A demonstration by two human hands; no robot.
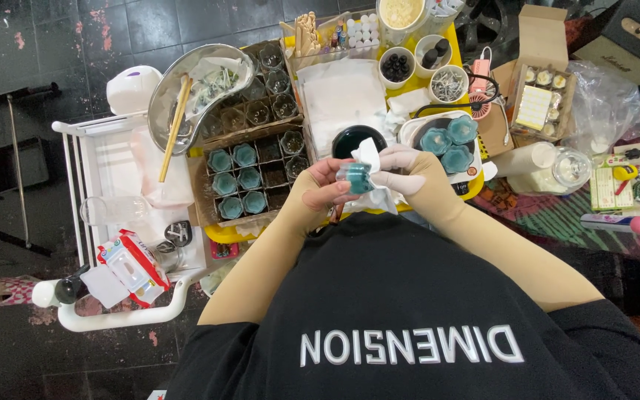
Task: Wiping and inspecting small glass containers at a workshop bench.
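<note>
I'm seeing L hand (325, 189) gripping a teal glass cup (355, 178); R hand (409, 172) pinching white tissue (369, 157), probably wiping it; divided box (250, 178) at 9 o'clock.

I've only got one view: head cam, looking steeply down over my own chest at the desk (438, 33), close, far edge at frame top.

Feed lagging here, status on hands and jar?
Left hand grips small teal jar. Right hand presses white tissue on it. Nothing in the way.
</note>
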